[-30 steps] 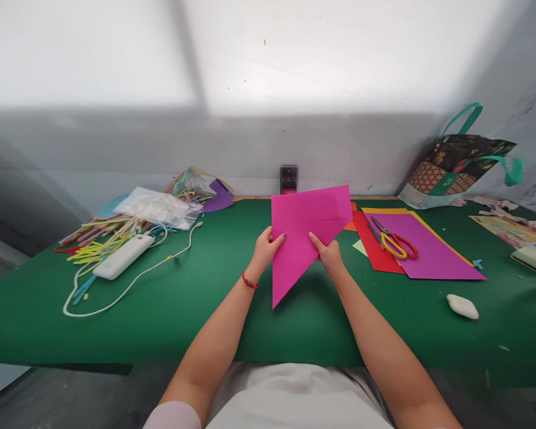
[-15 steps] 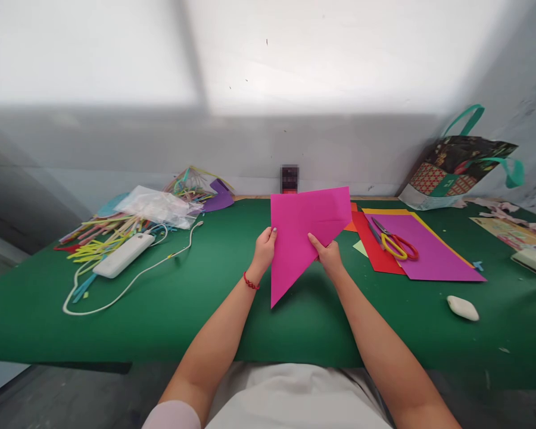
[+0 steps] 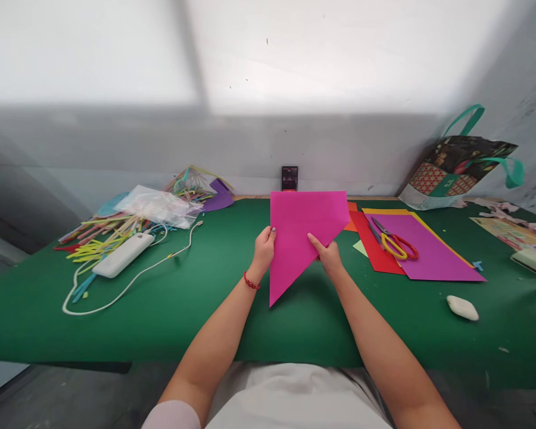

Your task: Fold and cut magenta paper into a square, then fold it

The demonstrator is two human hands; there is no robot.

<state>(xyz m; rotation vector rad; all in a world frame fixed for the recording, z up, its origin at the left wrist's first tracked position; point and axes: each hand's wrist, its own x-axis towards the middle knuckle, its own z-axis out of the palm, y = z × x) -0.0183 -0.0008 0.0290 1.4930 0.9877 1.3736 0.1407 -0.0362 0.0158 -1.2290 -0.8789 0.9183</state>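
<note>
While the left hand [image 3: 263,249] pinches the upright left edge of a pink paper sheet [image 3: 297,220], the right hand [image 3: 328,256] clamps its slanting lower edge, thumb flat on the face and fingers mostly hidden behind. Held up between them above the green table [image 3: 196,333], the sheet looks very light, thin and smooth, stiff enough to stand nearly flat yet likely to bend or crease under a hard squeeze. Its edges seem the best places to grip, lightly, away from the pointed bottom corner, which could crumple easily. Farther out to the right, scissors [image 3: 397,243] lie across a purple sheet [image 3: 438,253] and a red sheet [image 3: 377,253].
</note>
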